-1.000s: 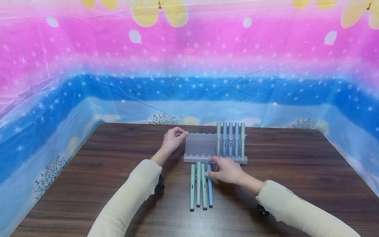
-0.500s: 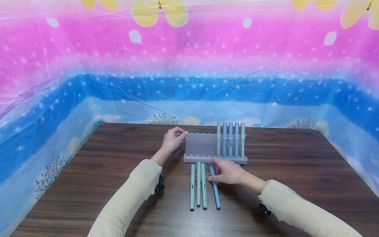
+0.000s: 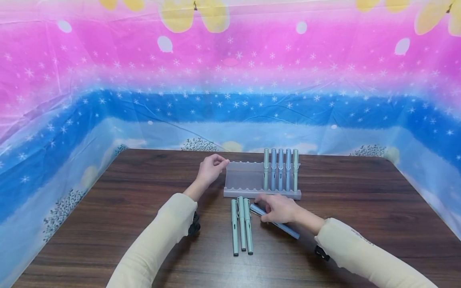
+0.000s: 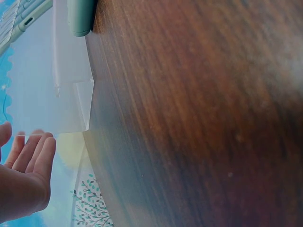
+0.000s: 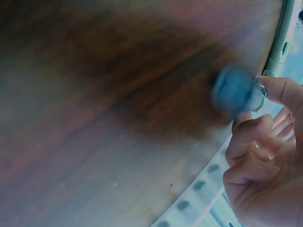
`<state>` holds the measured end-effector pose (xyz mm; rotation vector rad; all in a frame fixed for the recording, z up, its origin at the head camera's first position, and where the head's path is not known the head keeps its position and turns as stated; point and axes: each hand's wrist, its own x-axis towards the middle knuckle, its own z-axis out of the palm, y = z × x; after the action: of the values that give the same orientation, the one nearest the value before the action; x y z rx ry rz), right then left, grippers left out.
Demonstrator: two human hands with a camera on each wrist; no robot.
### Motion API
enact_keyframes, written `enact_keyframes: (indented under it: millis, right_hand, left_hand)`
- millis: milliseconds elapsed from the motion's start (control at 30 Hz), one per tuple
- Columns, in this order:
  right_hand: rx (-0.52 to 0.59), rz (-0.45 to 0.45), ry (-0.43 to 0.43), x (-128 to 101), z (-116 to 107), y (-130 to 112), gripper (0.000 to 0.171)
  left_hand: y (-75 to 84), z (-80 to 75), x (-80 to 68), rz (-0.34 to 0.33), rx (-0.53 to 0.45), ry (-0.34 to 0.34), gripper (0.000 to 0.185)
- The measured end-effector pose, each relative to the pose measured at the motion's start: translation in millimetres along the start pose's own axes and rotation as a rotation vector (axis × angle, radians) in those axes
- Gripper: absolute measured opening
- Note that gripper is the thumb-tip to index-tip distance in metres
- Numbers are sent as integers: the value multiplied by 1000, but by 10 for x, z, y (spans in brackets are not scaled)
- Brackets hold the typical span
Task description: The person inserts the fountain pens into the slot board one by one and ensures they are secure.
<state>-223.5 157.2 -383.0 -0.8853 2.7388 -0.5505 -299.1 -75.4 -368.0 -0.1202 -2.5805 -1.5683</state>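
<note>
Dark wood table (image 3: pixel 108 224) at frame centre: a rack (image 3: pixel 245 178) is steadied at its left end by the left hand (image 3: pixel 210 168), fingers curled. A blue pen (image 3: pixel 277 224) is pinched slantwise by the right hand (image 3: pixel 279 209), beside three green pens (image 3: pixel 241 226) below the rack.

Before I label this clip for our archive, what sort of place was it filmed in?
Probably a staged tabletop recording booth, not a lived-in room: a printed plastic backdrop walls in a dark wooden table, which holds only a pen rack and pens, one in the right hand.
</note>
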Motion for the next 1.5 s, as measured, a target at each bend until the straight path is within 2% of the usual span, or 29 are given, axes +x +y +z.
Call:
enact_keyframes:
  millis: [167, 300, 600, 1200, 1500]
  right_hand:
    - [-43, -52, 38, 1, 3, 13, 49]
    - [-34, -66, 29, -1, -2, 20, 50]
    - [87, -155, 64, -13, -142, 53, 44]
    - [258, -197, 255, 31, -394, 70, 47]
    - [255, -160, 402, 110, -485, 126, 50]
  left_hand:
    - [13, -5, 1, -8, -4, -1, 22]
    - [13, -3, -2, -13, -6, -6, 23]
    - [0, 6, 4, -12, -6, 0, 23]
    - [-17, 5, 6, -4, -9, -3, 22]
    - [-6, 5, -1, 7, -14, -2, 22]
